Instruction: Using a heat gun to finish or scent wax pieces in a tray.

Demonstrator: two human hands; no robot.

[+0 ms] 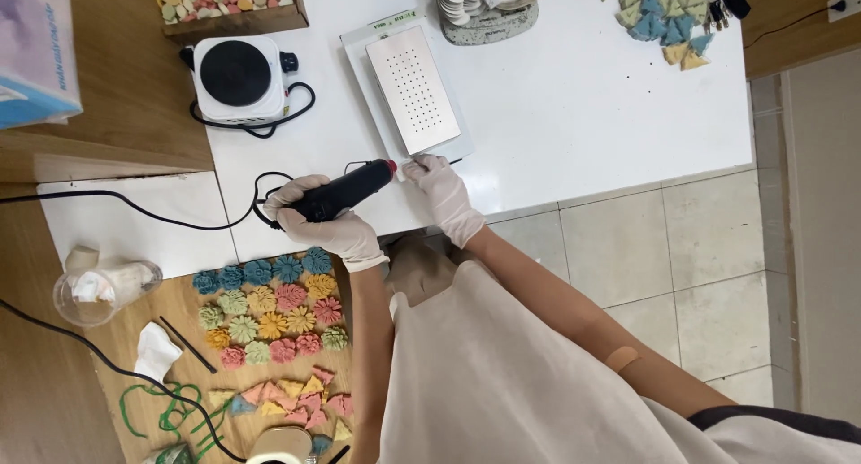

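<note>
— Near the middle of the frame, what do the fingers have?

— I see the left hand (327,220), gloved white, wrapped tight round a black handheld rotary tool (345,191). Its long axis runs from lower left up to the right, and its red tip (389,166) points at the right hand (444,195). That hand's fingertips (414,165) are pinched narrow on something small just beside the tip; I cannot tell what it is.

— Which hand is nearer the plate?

— I make it the right one. Its fingers sit at the lower edge of the perforated metal plate (413,87), which lies above both hands on the white table (583,114).

— And further out?

— A black cord (134,208) trails left from the tool. Coloured flower-shaped pieces (269,307) lie at lower left, a small hot plate (238,77) at upper left, coloured triangular pieces (662,16) at upper right.
</note>
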